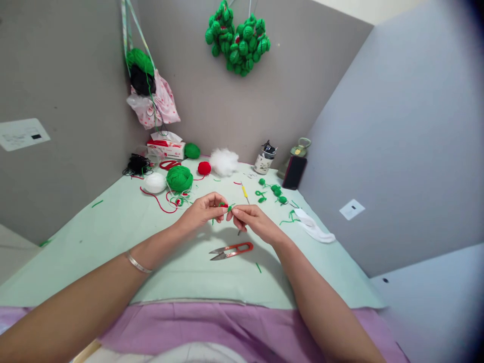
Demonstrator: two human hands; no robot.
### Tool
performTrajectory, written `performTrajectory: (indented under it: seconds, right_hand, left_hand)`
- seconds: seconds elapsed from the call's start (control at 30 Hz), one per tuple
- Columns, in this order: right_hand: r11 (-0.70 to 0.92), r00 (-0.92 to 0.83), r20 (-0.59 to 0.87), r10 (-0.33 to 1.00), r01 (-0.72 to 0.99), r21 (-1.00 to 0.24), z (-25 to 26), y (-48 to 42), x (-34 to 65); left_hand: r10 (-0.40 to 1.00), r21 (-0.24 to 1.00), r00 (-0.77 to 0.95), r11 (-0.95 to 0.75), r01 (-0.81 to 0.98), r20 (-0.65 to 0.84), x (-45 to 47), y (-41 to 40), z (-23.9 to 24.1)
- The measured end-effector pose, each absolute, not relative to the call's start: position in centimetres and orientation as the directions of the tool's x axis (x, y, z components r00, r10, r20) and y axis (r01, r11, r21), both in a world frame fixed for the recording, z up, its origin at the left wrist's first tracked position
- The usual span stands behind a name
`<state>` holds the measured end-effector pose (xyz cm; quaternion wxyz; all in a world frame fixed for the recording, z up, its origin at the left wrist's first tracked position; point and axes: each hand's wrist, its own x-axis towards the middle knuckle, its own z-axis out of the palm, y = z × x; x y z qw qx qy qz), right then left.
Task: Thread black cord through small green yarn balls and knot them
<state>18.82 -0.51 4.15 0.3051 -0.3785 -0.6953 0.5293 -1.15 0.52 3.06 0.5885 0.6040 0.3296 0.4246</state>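
My left hand [204, 210] pinches a small red and green crochet piece [224, 205] above the pale green table [113, 237]. My right hand [252, 220] is closed beside it, fingertips pinching green yarn at the piece, with a thin dark tool tip [239, 233] poking out below the fingers. The two hands touch at the fingertips. Red-handled thread snips [230, 250] lie flat on the table just below the hands.
A green yarn ball [179, 178], white ball [155, 182], red ball [204, 168], white stuffing [224, 162], tissue box [166, 148], jar [263, 160] and phone [294, 172] stand at the back. Small green crochet pieces [275, 192] and a yellow hook [244, 192] lie right. Grey walls enclose the table.
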Motion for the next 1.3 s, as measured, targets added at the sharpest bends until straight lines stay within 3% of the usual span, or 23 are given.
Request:
performTrajectory:
  seconds: [0.27, 0.43, 0.83, 0.93, 1.1, 1.3]
  right_hand:
    - [0.161, -0.32, 0.094, 0.943, 0.19, -0.969, 4.1, -0.3, 18.6]
    - [0.082, -0.416, 0.026, 0.909, 0.119, -0.989, 4.1, -0.5, 18.3]
    - [0.303, -0.344, 0.156, 0.926, 0.428, -0.852, 3.2, 0.2, 18.8]
    - [0.326, -0.341, 0.184, 0.922, 0.426, -0.844, 3.1, 0.3, 18.7]
    - [0.429, -0.231, 0.367, 0.901, 0.353, -0.831, 3.2, -0.1, 18.7]
    - [0.57, -0.394, 0.417, 0.819, 0.474, -0.671, 3.0, -0.8, 18.3]
  left_hand:
    - [0.895, 0.991, 0.429, -0.088, -0.103, 0.124, -1.2, 0.8, 2.7]
    - [0.906, 0.992, 0.406, -0.093, -0.083, 0.119, -1.2, 0.8, 2.6]
    - [0.89, 0.986, 0.447, -0.018, -0.164, 0.09, -1.1, 0.5, 2.9]
    - [0.881, 0.977, 0.464, 0.014, -0.215, 0.089, -1.1, 0.5, 3.0]
    - [0.895, 0.958, 0.441, 0.072, -0.277, 0.06, -1.3, 0.5, 3.1]
    - [0.859, 0.958, 0.511, 0.123, -0.258, 0.027, -1.2, 0.2, 3.0]
